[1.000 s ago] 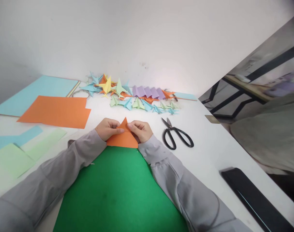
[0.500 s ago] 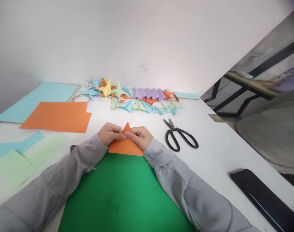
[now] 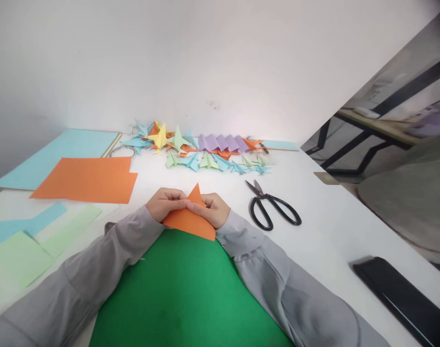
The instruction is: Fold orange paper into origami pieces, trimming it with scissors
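Between my two hands is a folded piece of orange paper (image 3: 191,225), its pointed tip up and its wide edge towards me. My left hand (image 3: 165,202) pinches it from the left, thumb on the front face. From the other side my right hand (image 3: 213,209) grips it, and the two thumbs meet near the paper's middle. Fingers behind the paper are hidden. Below it lies a green sheet (image 3: 187,289) on the white table. Black-handled scissors (image 3: 265,200) lie partly open to the right of my right hand.
Orange sheets (image 3: 86,180) and a light blue sheet (image 3: 61,154) lie at the left, with green (image 3: 22,258) and blue (image 3: 42,219) pieces nearer. Folded paper shapes (image 3: 162,137) and purple pleated paper (image 3: 222,143) line the wall. A black case-like object (image 3: 404,299) rests at the right.
The orange paper has tilted, its tip leaning right and its lower right corner dropping. Both hands keep their pinch on it. The whole view has shifted slightly.
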A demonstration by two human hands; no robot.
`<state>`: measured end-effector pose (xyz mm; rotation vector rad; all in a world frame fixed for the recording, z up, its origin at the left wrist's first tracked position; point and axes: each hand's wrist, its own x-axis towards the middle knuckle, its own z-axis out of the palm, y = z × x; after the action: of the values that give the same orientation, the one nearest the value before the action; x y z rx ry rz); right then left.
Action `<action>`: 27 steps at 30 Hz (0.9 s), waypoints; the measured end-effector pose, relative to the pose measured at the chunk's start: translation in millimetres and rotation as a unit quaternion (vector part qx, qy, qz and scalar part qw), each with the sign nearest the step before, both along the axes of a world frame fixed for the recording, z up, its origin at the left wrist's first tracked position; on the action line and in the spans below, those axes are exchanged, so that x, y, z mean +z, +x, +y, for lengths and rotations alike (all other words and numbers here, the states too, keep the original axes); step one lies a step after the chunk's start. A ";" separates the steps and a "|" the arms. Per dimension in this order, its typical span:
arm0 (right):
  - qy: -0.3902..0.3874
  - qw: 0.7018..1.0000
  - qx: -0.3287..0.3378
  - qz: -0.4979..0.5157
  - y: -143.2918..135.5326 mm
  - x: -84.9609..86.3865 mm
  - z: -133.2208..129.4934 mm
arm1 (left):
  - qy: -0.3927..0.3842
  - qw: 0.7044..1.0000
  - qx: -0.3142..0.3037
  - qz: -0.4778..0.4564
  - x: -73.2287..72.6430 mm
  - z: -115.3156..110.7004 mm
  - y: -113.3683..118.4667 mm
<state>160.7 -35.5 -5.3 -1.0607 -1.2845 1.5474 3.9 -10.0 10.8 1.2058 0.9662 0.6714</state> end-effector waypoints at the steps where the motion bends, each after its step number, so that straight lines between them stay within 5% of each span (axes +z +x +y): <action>1: -0.003 1.000 0.003 0.012 0.0 -1.4 -0.2 | -0.004 1.000 -0.005 -0.005 0.1 0.3 -0.1; 9: -0.019 0.999 0.031 0.023 5.8 2.8 0.6 | 0.000 0.998 -0.060 -0.029 -6.0 -2.7 2.1; 17: -0.128 0.983 0.066 0.117 -2.5 13.8 -8.0 | -0.006 0.995 -0.095 -0.028 -1.5 -6.0 0.5; 27: -0.075 0.995 0.039 0.062 -6.5 9.6 -7.9 | -0.032 0.997 -0.058 -0.038 2.3 -1.8 1.6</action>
<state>154.1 -43.5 4.3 -0.9999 -1.1515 1.7623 5.5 -11.9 13.1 1.1628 0.8409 0.5856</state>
